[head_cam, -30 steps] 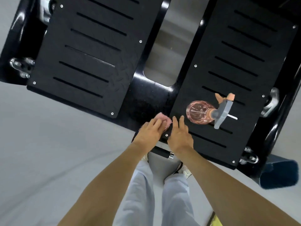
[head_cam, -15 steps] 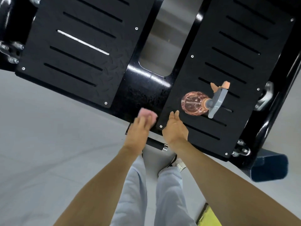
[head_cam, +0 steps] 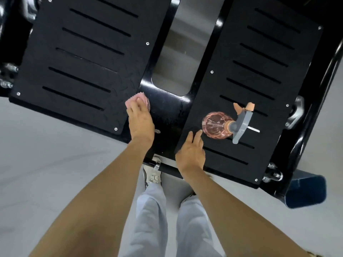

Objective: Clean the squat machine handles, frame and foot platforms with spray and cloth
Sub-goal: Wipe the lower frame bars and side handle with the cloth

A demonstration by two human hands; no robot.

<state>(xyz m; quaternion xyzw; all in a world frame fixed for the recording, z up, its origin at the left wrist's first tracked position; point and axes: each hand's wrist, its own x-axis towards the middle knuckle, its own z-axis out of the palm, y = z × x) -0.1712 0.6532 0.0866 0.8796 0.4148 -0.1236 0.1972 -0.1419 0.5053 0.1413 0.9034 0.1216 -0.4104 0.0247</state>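
Since a second ago the left hand (head_cam: 142, 121) has carried the cloth (head_cam: 134, 101) up and leftward, off the near edge of the frame (head_cam: 172, 112) to the seam where it meets the left foot platform (head_cam: 79, 58), while the right hand (head_cam: 191, 154) has stayed about where it was. The two slotted black platforms fill most of the view, with the glossy frame crosspiece joining them. The right foot platform (head_cam: 259, 80) carries the spray bottle (head_cam: 217, 125), lying on its side with the trigger head pointing away from the person (a dark blue bin (head_cam: 306, 190) stands on the floor just beyond that platform's near corner). The right hand lies flat and relaxed on the platform's near corner, holding nothing, its fingertips just short of the bottle. The left hand presses the pink cloth down under flat fingers, and a netted edge of the cloth shows beside them. The step in hand looks like wiping the central frame and the inner edge of the left platform. Next, the wipe likely needs firm strokes across the textured tread. If more spray is wanted, the right hand has only a short reach to the bottle.
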